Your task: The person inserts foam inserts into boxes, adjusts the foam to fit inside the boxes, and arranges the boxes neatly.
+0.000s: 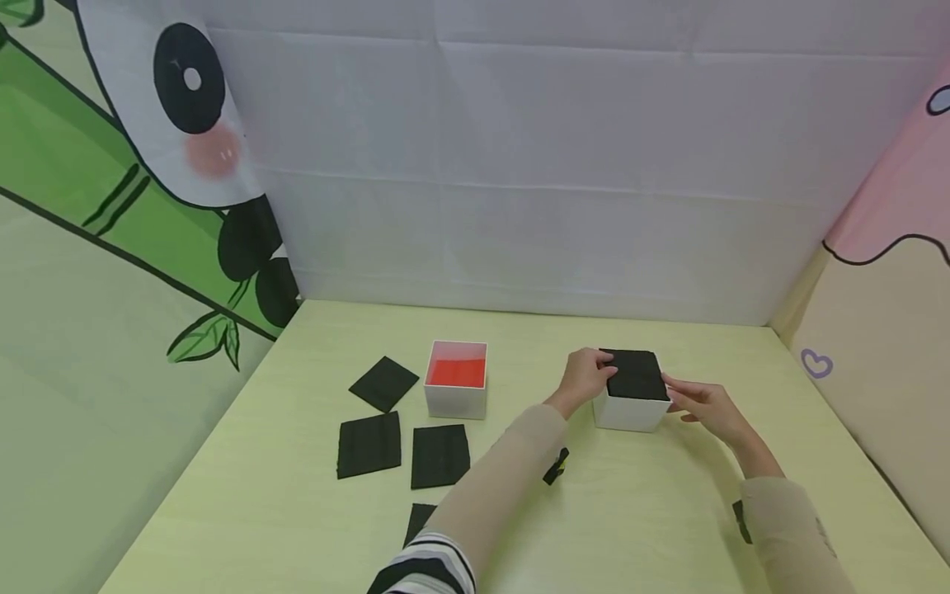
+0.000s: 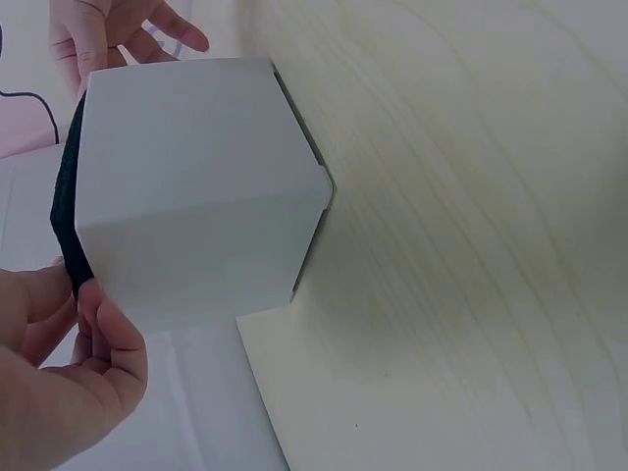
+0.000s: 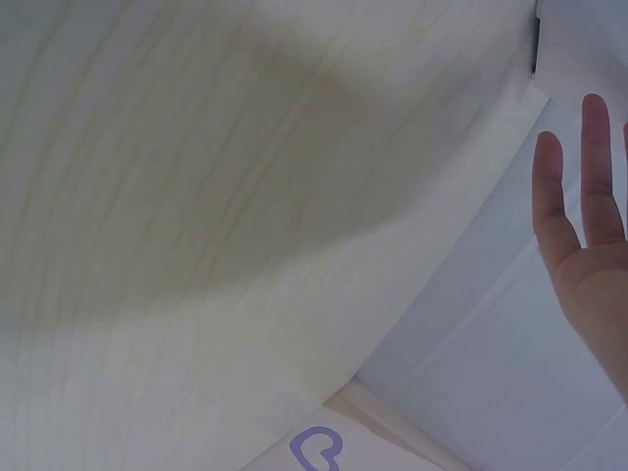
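Observation:
A white box (image 1: 631, 413) stands at the right of the table, with a square black cloth (image 1: 637, 375) over its top. My left hand (image 1: 584, 379) pinches the cloth by its left edge. In the left wrist view, the thumb and fingers of the left hand (image 2: 74, 358) meet at a corner of the black cloth (image 2: 66, 191), beside the white box (image 2: 191, 162). At the opposite side, my right hand (image 1: 711, 410) touches the cloth's right edge and the box. Straight outer fingers of the right hand (image 3: 599, 235) show in the right wrist view; its thumb and index are hidden there.
A second white box (image 1: 455, 404) with something red (image 1: 458, 373) inside stands left of centre. Several black squares lie near it, among them one behind (image 1: 384, 384) and one in front (image 1: 440, 456). Printed cloth walls (image 1: 519, 181) enclose the pale wood-grain table (image 1: 245, 462).

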`<state>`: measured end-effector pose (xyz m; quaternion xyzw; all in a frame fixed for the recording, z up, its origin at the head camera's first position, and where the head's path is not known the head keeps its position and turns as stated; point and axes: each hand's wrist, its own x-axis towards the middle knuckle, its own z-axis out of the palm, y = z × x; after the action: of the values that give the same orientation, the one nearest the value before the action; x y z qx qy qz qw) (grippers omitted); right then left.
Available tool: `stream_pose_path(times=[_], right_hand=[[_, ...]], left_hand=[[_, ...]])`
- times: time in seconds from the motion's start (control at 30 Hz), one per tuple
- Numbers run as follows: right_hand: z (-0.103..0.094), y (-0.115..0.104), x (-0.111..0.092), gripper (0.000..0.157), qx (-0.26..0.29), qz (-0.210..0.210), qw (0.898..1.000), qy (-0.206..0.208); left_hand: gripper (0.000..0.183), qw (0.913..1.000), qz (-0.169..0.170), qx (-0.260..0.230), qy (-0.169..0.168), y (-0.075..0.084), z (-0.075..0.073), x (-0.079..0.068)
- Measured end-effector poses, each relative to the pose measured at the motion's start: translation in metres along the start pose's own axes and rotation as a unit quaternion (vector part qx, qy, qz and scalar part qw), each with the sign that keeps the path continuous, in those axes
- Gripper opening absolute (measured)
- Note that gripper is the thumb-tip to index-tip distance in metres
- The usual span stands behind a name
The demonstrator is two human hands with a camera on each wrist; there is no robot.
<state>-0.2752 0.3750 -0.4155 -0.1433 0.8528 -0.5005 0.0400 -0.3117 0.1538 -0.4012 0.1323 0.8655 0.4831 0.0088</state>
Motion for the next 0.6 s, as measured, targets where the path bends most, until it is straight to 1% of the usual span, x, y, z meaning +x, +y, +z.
stream_pose_path(times=[0.1, 0.2, 0.27, 0.33, 0.43, 0.53, 0.6], right_hand=[[0.0001, -0.0005, -0.0003, 0.044, 0.0, 0.001, 1.0, 0.001], [0.0001, -0.0013, -0.0006, 0.044, 0.0, 0.001, 1.0, 0.001], [0.0001, -0.0018, -0.0007, 0.044, -0.001, 0.001, 1.0, 0.002], [0.0, -0.0021, -0.0007, 0.044, -0.002, 0.001, 1.0, 0.003], [0.0, -0.0023, -0.0006, 0.045, -0.006, 0.002, 1.0, 0.004], [0.0002, -0.0019, -0.0003, 0.045, -0.008, 0.004, 1.0, 0.003], [0.0, -0.0018, -0.0001, 0.045, -0.009, 0.005, 1.0, 0.002]], left_hand=[[0.026, 0.9998, -0.003, 0.018, -0.007, -0.0007, 0.001, 0.0], [0.025, 0.9982, 0.0, 0.06, -0.007, 0.0001, 0.002, -0.0002], [0.025, 0.9955, 0.0, 0.094, -0.004, 0.0012, 0.0029, -0.0002], [0.025, 0.9905, -0.003, 0.138, 0.0, 0.0025, 0.0037, -0.0003], [0.025, 0.9816, -0.009, 0.191, 0.0, 0.0041, 0.0048, -0.0006], [0.025, 0.9719, -0.014, 0.235, -0.009, 0.0045, 0.0067, -0.0007], [0.026, 0.9663, -0.009, 0.257, -0.013, 0.0052, 0.0077, -0.0011]])
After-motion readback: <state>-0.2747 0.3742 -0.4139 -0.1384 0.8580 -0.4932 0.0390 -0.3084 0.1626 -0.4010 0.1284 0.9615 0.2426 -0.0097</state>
